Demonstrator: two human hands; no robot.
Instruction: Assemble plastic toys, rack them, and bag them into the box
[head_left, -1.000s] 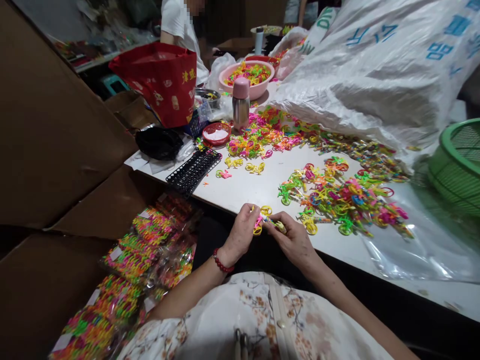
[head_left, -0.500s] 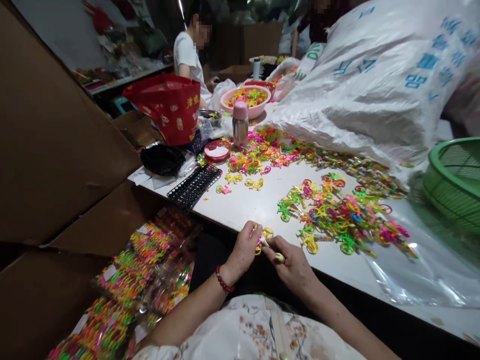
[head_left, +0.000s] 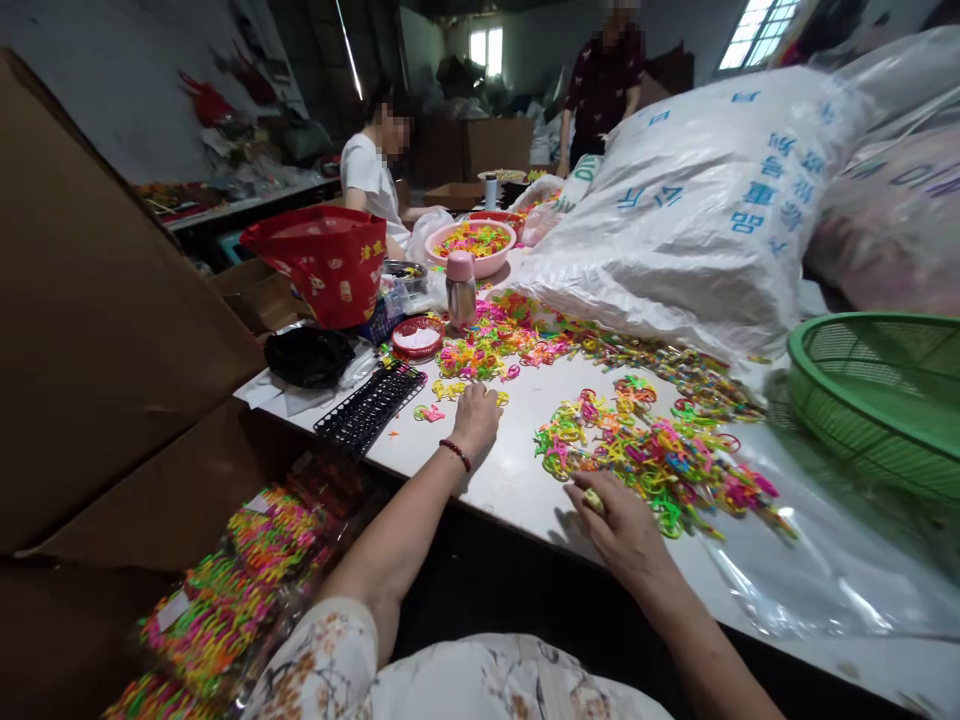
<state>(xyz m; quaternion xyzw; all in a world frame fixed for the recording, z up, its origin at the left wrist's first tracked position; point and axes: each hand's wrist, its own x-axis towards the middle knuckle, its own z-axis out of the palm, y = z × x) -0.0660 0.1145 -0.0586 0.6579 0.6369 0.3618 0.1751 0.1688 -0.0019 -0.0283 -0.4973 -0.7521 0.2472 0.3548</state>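
Observation:
My left hand (head_left: 478,428), with a dark red bead bracelet at the wrist, reaches over the white table. Its fingers are closed down on a small yellow plastic toy bicycle (head_left: 502,398), partly hidden by them. Another yellow toy bicycle (head_left: 448,391) and a pink and green one (head_left: 430,413) lie beside this hand. My right hand (head_left: 622,520) is closed around a tool with a pale yellow handle (head_left: 593,500); the tool's tip is hard to make out. Just beyond it lies a pile of colourful toy bicycles (head_left: 660,450).
A black plastic rack (head_left: 369,408), a red basket (head_left: 418,338) and a pink-capped flask (head_left: 460,290) stand to the left. Large white sacks (head_left: 660,220) and a green basket (head_left: 874,400) bound the right. Bagged pieces (head_left: 217,600) lie low left. Two people (head_left: 371,170) are beyond.
My hands were together at the table edge over a yellow-wheeled toy bicycle. The left has moved forward to the loose yellow ones; the right has moved right, toward the pile, still with the tool.

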